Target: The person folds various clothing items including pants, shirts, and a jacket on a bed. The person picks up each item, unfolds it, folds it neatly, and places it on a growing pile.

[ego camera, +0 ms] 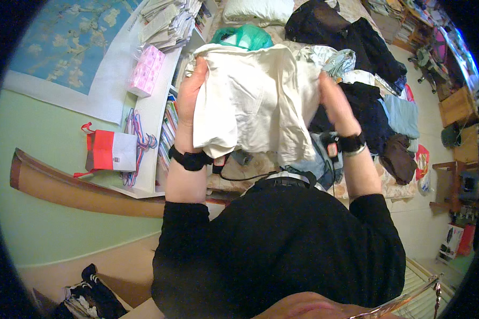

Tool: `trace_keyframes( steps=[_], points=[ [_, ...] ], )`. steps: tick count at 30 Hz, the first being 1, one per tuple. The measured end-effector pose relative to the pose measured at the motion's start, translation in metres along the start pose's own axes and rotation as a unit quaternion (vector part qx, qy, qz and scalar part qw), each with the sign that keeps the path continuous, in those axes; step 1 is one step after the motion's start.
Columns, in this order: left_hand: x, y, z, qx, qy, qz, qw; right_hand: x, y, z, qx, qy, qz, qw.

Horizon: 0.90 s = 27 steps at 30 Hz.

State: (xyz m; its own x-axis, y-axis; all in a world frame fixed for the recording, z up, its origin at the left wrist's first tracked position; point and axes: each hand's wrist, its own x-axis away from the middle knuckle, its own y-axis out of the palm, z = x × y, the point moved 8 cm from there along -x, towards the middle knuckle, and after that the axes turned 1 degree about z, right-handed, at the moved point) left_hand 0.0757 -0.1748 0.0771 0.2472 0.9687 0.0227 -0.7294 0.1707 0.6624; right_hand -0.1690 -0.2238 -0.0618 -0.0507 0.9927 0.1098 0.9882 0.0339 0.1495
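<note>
A white cloth garment (255, 99), perhaps a shirt, hangs spread and wrinkled above the bed in front of me. My left hand (192, 89) grips its left edge, thumb on the near face. At the opposite edge is my right hand (337, 101), slightly blurred, with its thumb against the cloth and its other fingers hidden behind. Folds run down the garment's right part, and its lower edge hangs loose. Behind its top edge sits a green plastic bag (257, 36). Beneath it, blue-grey clothing (321, 153) lies partly covered on the bed.
Dark clothes (327, 28), a light-blue folded garment (402, 115) and a brown cloth bundle (399, 159) lie on the bed's right side. A white pillow (259, 11) is at the far end. At left, a white bookshelf (143, 119) bears tissue packs (147, 71) and hangers (132, 147).
</note>
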Motion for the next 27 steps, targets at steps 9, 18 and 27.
trace_keyframes(
  steps=[9, 18, 27],
  points=[
    [0.004, -0.017, 0.034, -0.069, 0.033, 0.025, 0.997, 0.004, 0.106, 0.021, 0.135, -0.034, -0.091, 0.986],
    [0.017, -0.141, 0.189, -0.170, 0.134, 0.242, 0.946, -0.078, -0.102, -0.162, 0.020, -0.284, 0.165, 0.944],
    [-0.022, -0.099, 0.238, -0.264, 0.262, 0.172, 0.912, -0.074, -0.179, -0.214, 0.085, -0.276, 0.199, 0.937]
  ],
)
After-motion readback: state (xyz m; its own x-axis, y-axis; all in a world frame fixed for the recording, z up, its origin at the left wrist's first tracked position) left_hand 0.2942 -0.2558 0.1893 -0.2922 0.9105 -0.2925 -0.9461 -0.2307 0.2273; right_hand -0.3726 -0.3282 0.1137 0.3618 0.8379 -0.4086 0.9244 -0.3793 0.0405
